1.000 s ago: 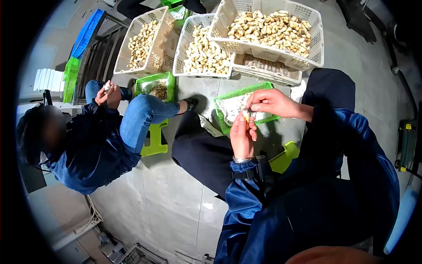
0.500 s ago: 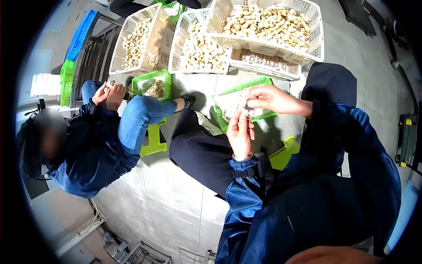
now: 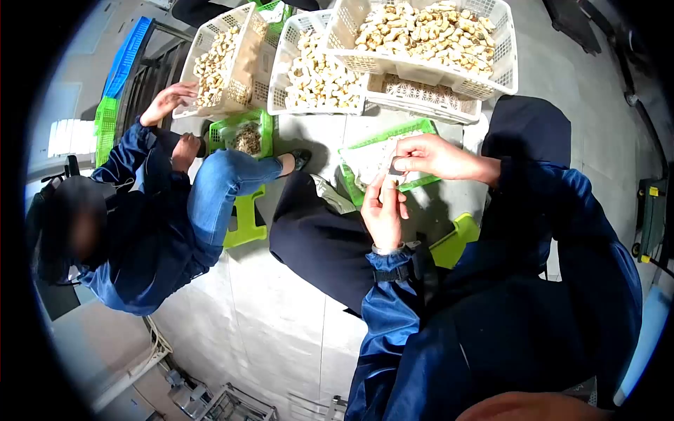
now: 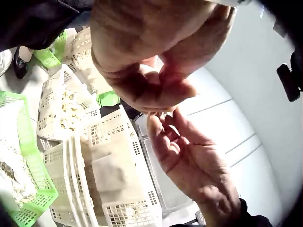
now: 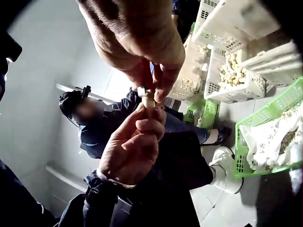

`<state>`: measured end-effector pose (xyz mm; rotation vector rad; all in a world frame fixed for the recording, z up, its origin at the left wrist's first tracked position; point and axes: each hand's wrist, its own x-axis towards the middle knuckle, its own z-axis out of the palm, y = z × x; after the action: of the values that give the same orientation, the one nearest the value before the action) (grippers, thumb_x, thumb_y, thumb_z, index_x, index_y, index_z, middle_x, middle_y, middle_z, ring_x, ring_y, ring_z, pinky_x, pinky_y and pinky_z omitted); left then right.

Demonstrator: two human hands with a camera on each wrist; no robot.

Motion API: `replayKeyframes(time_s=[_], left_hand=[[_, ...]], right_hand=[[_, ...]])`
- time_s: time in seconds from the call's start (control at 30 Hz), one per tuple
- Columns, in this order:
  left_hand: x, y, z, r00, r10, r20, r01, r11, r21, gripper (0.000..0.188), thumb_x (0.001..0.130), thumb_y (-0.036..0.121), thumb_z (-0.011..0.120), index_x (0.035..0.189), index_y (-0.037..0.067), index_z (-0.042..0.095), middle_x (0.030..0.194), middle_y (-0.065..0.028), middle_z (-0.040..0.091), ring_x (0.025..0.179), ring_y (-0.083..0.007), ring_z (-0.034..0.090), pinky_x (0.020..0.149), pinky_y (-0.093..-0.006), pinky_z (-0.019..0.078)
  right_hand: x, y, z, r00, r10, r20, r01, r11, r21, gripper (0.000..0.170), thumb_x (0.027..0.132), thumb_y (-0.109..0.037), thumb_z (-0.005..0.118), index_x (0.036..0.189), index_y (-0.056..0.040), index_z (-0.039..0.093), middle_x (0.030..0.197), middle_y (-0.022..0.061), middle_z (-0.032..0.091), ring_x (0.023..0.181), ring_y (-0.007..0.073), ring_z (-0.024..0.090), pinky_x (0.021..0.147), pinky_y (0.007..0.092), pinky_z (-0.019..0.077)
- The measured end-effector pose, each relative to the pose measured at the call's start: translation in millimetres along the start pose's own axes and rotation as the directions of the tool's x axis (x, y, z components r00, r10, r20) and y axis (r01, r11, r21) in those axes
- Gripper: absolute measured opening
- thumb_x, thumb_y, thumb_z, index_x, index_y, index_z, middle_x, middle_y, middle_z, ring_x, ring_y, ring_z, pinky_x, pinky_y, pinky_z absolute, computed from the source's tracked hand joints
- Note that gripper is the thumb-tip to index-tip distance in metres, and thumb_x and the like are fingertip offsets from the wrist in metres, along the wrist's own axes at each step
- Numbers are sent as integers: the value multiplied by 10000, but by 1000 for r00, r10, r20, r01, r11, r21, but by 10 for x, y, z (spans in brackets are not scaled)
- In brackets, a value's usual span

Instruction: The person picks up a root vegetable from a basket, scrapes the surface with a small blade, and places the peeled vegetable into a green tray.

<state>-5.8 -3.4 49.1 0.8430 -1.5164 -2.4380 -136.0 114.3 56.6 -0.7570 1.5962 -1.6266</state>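
In the head view my left hand and right hand meet over a green basket. My left thumb and fingers pinch a small pale mushroom, held upright in the right wrist view. From above, the curled fingers of my right hand grip a small metal blade right at the mushroom's top end. White lining and small trimmings lie in the basket. In the left wrist view my own fingers cover most of the mushroom.
White perforated crates of mushrooms stand beyond the basket, some stacked. At left a person in a dark jacket sits near another green basket, one hand at the left crate. A lime stool shows beside my legs.
My two hands stay together at the mushroom with only small finger movements. The other person's hands have parted, one reaching up to the left crate.
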Motion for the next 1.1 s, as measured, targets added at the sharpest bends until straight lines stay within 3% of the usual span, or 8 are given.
replayKeyframes(time_s=[0.17, 0.3, 0.5, 0.7, 0.8, 0.9, 0.97, 1.1], left_hand=[[6, -4, 23, 1000, -21, 14, 23, 994, -106, 282, 936, 124, 518, 1196, 17, 538, 684, -31, 560, 480, -49, 442, 400, -180, 345], [8, -12, -1, 1000, 17, 26, -15, 999, -49, 282, 933, 119, 523, 1191, 6, 539, 684, -27, 558, 483, -51, 438, 412, -182, 348], [8, -47, 1, 998, 32, 45, -29, 998, -61, 284, 920, 100, 537, 1189, 10, 541, 739, -37, 581, 540, -58, 486, 464, -180, 397], [23, -51, 33, 991, 132, -37, -132, 991, 0, 249, 890, 66, 582, 1124, -16, 552, 796, -35, 588, 657, -62, 534, 530, -190, 456], [12, -58, 31, 988, 149, -34, -148, 989, 31, 252, 883, 54, 589, 1123, -13, 553, 802, -32, 589, 667, -62, 537, 537, -194, 463], [6, -63, 19, 981, 187, -43, -184, 981, 59, 245, 880, 46, 587, 1118, -7, 555, 803, -28, 587, 655, -61, 529, 541, -195, 456], [-12, -28, 31, 977, 208, -38, -202, 972, 120, 267, 873, 36, 596, 1129, -20, 544, 905, -47, 605, 711, -70, 550, 546, -198, 467], [-4, -83, 30, 941, 335, -54, -316, 923, 219, 223, 860, 15, 603, 1078, -5, 556, 929, -36, 590, 683, -62, 524, 557, -189, 451]], right_hand=[[-15, -47, -31, 994, 105, -37, -101, 989, 108, 179, 896, -149, 574, 795, -2, 560, 726, 4, 586, 724, 63, 540, 651, 242, 446], [-13, -20, -23, 989, -144, 38, 147, 985, -90, 164, 886, -154, 585, 838, 3, 585, 736, -5, 592, 739, 74, 534, 662, 251, 445], [-25, 22, -10, 996, 84, -8, -79, 965, 250, 168, 895, -158, 586, 827, -5, 578, 744, -9, 579, 712, 61, 520, 648, 240, 440], [-24, 3, 58, 990, -138, -37, 133, 984, -116, 189, 906, -145, 567, 777, -10, 538, 756, 7, 581, 722, 38, 533, 630, 205, 437], [-10, 43, 16, 992, 119, -28, -110, 968, 226, 189, 910, -140, 559, 779, -5, 537, 752, 12, 580, 702, 47, 550, 612, 206, 444], [-17, 43, 54, 997, 81, -16, -74, 963, 259, 182, 908, -147, 562, 790, -8, 550, 736, 4, 574, 705, 50, 547, 617, 216, 448], [-13, 73, 64, 994, -106, -29, 103, 989, -111, 171, 900, -166, 576, 818, -15, 581, 730, 1, 576, 694, 65, 542, 630, 237, 453], [11, 10, 44, 998, 60, -35, -55, 987, 149, 177, 907, -153, 563, 804, -9, 559, 714, 11, 584, 691, 64, 557, 619, 223, 452]])
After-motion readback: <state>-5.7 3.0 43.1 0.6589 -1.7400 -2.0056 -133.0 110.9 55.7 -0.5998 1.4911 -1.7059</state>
